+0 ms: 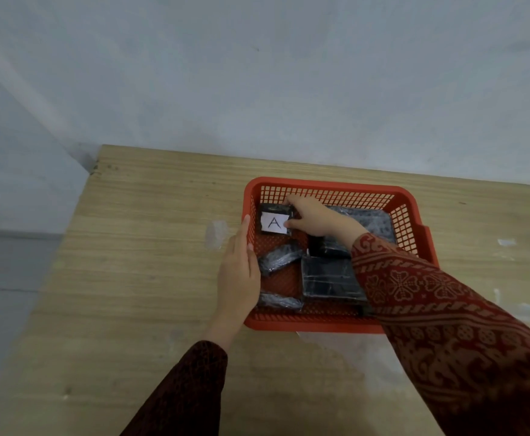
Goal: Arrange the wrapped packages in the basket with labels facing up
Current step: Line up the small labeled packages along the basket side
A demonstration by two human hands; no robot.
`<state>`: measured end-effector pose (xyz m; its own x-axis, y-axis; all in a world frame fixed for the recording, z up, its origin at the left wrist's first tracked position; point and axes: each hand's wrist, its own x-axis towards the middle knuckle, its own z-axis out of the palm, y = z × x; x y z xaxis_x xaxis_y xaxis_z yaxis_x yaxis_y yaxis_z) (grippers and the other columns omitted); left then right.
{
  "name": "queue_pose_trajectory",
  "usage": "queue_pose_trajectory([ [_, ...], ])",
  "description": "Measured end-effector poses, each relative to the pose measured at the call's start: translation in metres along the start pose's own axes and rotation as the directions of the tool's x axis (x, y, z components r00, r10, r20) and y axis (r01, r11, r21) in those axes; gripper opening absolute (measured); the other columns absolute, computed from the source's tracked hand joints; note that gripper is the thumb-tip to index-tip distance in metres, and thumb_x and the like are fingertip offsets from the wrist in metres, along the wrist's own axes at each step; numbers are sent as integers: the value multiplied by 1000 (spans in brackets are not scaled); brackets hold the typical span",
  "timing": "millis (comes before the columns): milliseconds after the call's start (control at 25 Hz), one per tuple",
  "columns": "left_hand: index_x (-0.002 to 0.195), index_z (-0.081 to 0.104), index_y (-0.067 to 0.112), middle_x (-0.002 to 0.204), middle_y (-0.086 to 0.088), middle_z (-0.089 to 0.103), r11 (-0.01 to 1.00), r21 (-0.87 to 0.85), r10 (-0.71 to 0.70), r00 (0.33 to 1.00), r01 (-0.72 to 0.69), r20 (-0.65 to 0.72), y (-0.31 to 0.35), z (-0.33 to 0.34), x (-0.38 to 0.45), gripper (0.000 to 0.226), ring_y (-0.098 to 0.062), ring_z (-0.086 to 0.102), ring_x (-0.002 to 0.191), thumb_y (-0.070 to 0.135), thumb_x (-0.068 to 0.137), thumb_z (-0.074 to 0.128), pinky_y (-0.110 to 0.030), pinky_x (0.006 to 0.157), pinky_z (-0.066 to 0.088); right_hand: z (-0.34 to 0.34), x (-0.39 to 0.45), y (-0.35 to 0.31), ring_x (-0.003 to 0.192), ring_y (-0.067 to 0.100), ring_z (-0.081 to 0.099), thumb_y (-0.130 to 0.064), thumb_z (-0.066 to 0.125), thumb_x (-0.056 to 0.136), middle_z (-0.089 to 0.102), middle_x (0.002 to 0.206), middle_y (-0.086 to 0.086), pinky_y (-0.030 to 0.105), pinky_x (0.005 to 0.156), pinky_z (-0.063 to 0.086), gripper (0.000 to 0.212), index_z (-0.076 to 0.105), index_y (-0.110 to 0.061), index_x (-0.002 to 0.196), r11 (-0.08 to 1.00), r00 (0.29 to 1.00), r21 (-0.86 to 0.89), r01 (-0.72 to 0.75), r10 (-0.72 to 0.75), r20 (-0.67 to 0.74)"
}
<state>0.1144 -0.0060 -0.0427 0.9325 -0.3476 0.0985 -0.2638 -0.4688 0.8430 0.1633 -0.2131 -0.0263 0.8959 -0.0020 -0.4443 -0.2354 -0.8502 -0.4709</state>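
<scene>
A red mesh basket stands on the wooden table and holds several black wrapped packages. In its far left corner lies a package with a white label marked "A" facing up; my right hand grips its right edge. Other packages show no label: a small one at mid left, another at the near left, a square one in the middle, and a large one at the far right. My left hand rests flat against the basket's left wall, fingers extended.
The wooden table runs up to a grey wall at the back, and its left edge drops off to the floor. Bits of clear tape stick to the tabletop left of the basket.
</scene>
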Motion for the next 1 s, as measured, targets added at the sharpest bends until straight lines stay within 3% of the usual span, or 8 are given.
queue_pose_trajectory([
  [80,150,23,19,127,15,39,1000,-6,6,1000,-6,-1,0,0,1,51,12,35,108,10,101,33,6,86,26,11,0,-2,110,31,53,-12,65,85,53,126,17,36,87,45,48,43,-7,128,999,991,-40,22,-27,-129],
  [160,150,24,20,126,16,39,1000,-8,-1,1000,1,-2,-1,0,2,51,12,35,108,10,101,33,6,86,26,21,-4,-5,113,35,52,-13,69,81,48,129,19,42,92,45,54,42,-8,127,999,970,-28,46,-51,-240],
  [280,150,24,18,123,17,38,1000,-7,-5,1000,5,-3,-1,1,2,51,15,33,105,10,100,34,7,84,25,34,-4,-7,109,35,54,-19,75,77,46,128,16,45,90,48,57,47,-5,124,994,970,-102,32,-56,-239],
  [400,149,25,17,124,16,40,1000,-2,2,1000,-2,-7,-2,1,2,50,20,31,107,9,100,34,8,86,24,37,-1,-9,106,36,55,-20,70,82,50,122,17,45,91,48,43,55,1,117,974,966,-227,23,-80,-245],
  [600,149,25,18,134,0,50,1000,2,-19,1000,19,-7,-4,3,2,50,19,36,109,10,101,34,8,86,23,36,-14,-8,115,31,49,-28,65,85,52,124,13,45,97,43,43,55,-7,122,935,943,-349,70,-176,-284],
  [760,150,25,19,136,8,42,999,10,-31,1000,31,-6,-5,4,3,50,23,26,113,12,101,33,10,88,19,40,-43,-6,106,26,51,-32,73,77,54,113,8,37,86,42,45,55,-13,114,901,929,-386,197,-298,-220],
  [840,149,25,19,137,10,40,999,10,-30,1000,30,-3,-4,4,3,50,20,25,115,12,101,33,9,89,18,47,-53,-6,105,26,50,-33,74,75,53,114,8,36,84,42,51,52,-14,116,891,949,-411,194,-276,-152],
  [1000,149,25,17,130,18,34,1000,-2,-29,1000,29,10,-4,4,3,49,34,18,111,11,101,33,10,88,18,56,-54,-12,112,29,45,-27,75,75,47,124,11,40,85,43,62,44,-11,125,856,982,-501,130,-181,-55],
])
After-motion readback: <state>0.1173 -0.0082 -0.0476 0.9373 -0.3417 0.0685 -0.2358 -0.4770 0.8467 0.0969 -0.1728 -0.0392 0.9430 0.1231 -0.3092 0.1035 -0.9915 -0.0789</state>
